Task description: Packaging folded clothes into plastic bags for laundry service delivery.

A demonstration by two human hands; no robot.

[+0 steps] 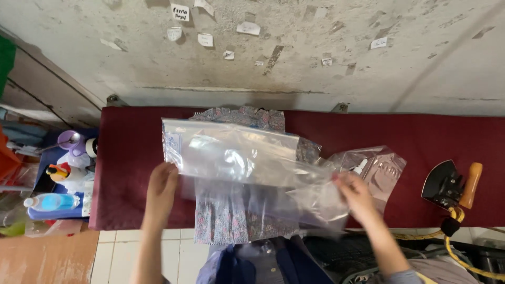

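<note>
Two hands are on one clear plastic bag (236,158) stretched across a dark red padded board (131,158), and that board is my landmark for everything here. The left hand (160,186) pinches the bag's left edge with fingers curled, near the board's front; the right hand (357,194) has its fingers closed on the crumpled right end. The bag covers most of a floral patterned garment (226,215) lying on the board (its hem hangs off the front edge), so the middle of the fabric only shows through the film. A second clear bag (379,165) sits just right of the right hand, contents too blurry to tell. At the board's right end rests an iron (447,184). Off its left end, a blue-capped bottle (52,202) lies among clutter.
</note>
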